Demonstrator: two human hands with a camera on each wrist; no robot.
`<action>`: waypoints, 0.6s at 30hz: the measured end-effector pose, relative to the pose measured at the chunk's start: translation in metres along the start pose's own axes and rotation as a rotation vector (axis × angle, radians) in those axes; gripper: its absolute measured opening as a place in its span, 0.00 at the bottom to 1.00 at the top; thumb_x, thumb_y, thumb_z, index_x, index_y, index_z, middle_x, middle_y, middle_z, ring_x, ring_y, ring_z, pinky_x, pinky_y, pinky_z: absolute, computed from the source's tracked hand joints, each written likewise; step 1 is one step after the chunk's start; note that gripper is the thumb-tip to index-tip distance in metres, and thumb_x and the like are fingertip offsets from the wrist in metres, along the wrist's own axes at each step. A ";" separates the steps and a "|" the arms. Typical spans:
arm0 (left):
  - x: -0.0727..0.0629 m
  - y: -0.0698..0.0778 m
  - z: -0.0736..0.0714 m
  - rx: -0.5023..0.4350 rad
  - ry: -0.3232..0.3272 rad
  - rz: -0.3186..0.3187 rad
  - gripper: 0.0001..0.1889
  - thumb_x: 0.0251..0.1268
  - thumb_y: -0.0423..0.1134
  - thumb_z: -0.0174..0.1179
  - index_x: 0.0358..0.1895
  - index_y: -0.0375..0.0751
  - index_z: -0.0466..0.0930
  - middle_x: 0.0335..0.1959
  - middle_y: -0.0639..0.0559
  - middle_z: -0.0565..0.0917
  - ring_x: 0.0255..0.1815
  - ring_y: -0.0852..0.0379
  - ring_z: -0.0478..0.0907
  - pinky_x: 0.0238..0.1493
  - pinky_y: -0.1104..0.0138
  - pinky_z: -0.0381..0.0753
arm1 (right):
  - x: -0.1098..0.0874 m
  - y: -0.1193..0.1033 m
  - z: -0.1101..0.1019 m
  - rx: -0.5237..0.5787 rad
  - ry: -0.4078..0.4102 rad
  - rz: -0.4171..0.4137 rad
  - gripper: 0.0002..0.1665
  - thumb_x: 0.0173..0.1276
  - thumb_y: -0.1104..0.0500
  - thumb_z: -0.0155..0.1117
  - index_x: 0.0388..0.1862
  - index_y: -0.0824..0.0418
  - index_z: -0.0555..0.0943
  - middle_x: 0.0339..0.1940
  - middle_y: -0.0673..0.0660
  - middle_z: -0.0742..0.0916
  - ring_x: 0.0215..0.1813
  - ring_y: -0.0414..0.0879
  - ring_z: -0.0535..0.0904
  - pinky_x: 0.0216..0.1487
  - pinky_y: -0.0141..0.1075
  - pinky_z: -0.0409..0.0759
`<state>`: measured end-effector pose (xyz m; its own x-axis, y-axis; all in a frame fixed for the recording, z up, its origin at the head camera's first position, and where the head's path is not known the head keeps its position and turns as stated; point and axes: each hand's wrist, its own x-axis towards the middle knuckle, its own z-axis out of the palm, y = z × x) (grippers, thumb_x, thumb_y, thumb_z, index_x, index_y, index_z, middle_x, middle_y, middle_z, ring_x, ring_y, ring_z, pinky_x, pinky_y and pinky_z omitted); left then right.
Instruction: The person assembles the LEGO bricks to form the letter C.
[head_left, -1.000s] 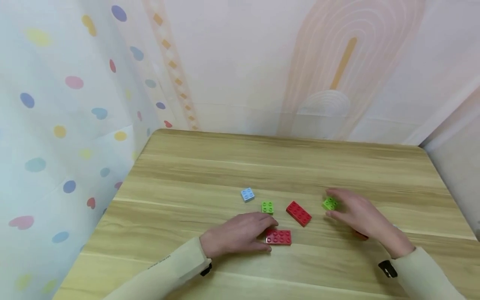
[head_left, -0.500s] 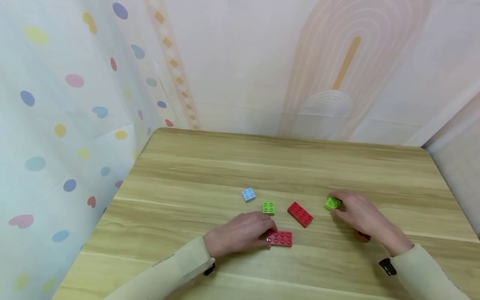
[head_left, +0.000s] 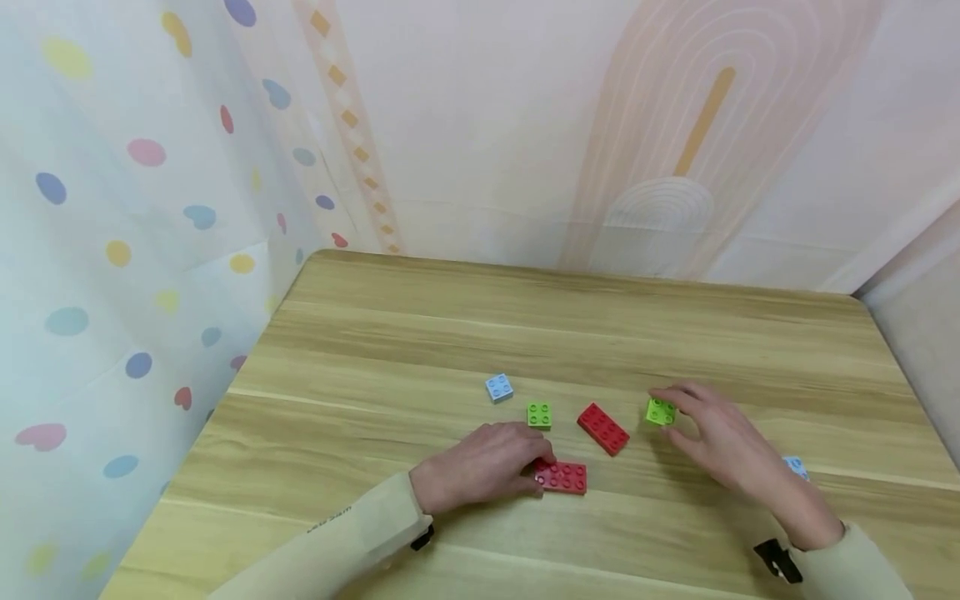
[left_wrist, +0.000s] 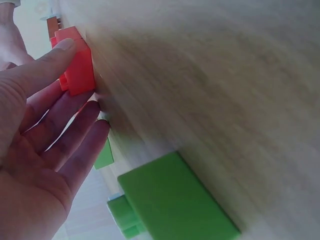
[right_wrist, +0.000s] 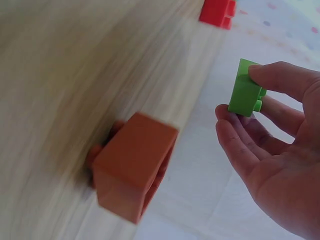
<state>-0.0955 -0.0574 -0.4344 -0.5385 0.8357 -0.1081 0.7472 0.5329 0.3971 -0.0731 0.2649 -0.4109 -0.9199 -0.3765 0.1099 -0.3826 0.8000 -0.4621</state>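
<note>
Green brick, pinched by the right hand two o'clock from the red brick the left hand pinched, likely needed level handling.

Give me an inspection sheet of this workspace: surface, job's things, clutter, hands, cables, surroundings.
Surface: wood-grain tabletop, toy bricks on it.
Job's things: held red brick; held green brick, table contact unclear.
Clutter: loose bricks: angled red brick, small green brick, light-blue brick, partly hidden blue brick by the right wrist, brown brick, close-up green brick (possibly a further one).
Hands: left hand grips the held red brick's end; right hand pinches the held green brick.
Cables: nothing seen.
Surroundings: dotted fabric at left, rainbow-patterned fabric behind.
</note>
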 end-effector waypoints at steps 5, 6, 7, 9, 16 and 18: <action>0.000 0.001 -0.001 -0.012 -0.014 -0.011 0.13 0.64 0.46 0.74 0.48 0.48 0.86 0.40 0.62 0.83 0.38 0.69 0.74 0.40 0.76 0.77 | -0.001 -0.008 0.006 0.002 0.091 -0.116 0.32 0.58 0.72 0.77 0.63 0.67 0.81 0.56 0.61 0.86 0.52 0.58 0.85 0.49 0.52 0.87; 0.000 0.001 -0.001 -0.012 -0.016 -0.012 0.13 0.64 0.46 0.74 0.48 0.49 0.86 0.40 0.62 0.83 0.38 0.69 0.74 0.40 0.76 0.77 | -0.001 -0.009 0.008 0.007 0.101 -0.130 0.32 0.57 0.72 0.78 0.62 0.67 0.81 0.55 0.60 0.86 0.52 0.57 0.85 0.48 0.51 0.87; 0.000 0.001 -0.001 -0.011 -0.017 -0.013 0.13 0.64 0.46 0.74 0.48 0.49 0.86 0.40 0.63 0.83 0.38 0.69 0.74 0.40 0.76 0.77 | -0.002 -0.011 0.009 0.008 0.112 -0.139 0.33 0.56 0.72 0.78 0.62 0.66 0.81 0.55 0.59 0.86 0.51 0.56 0.86 0.48 0.51 0.87; 0.000 0.001 -0.001 -0.013 -0.019 -0.015 0.13 0.64 0.46 0.74 0.48 0.49 0.86 0.39 0.63 0.82 0.38 0.69 0.74 0.40 0.76 0.77 | -0.002 -0.014 0.010 0.015 0.127 -0.150 0.33 0.56 0.72 0.79 0.62 0.65 0.81 0.55 0.58 0.87 0.50 0.55 0.86 0.47 0.49 0.88; 0.001 0.002 -0.002 0.001 -0.025 -0.014 0.12 0.64 0.46 0.73 0.46 0.49 0.85 0.37 0.63 0.81 0.36 0.69 0.72 0.36 0.77 0.75 | -0.004 -0.027 0.016 0.039 0.146 -0.186 0.31 0.55 0.71 0.80 0.59 0.62 0.83 0.53 0.55 0.88 0.52 0.53 0.86 0.48 0.49 0.88; 0.001 0.002 -0.002 0.007 -0.028 -0.015 0.12 0.64 0.46 0.73 0.46 0.49 0.85 0.37 0.63 0.81 0.35 0.69 0.72 0.35 0.77 0.74 | -0.004 -0.030 0.018 0.051 0.137 -0.196 0.31 0.56 0.70 0.80 0.59 0.61 0.84 0.54 0.54 0.88 0.52 0.52 0.86 0.48 0.48 0.88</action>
<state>-0.0951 -0.0558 -0.4319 -0.5391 0.8306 -0.1394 0.7415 0.5466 0.3892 -0.0562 0.2344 -0.4134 -0.8329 -0.4523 0.3189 -0.5533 0.6920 -0.4636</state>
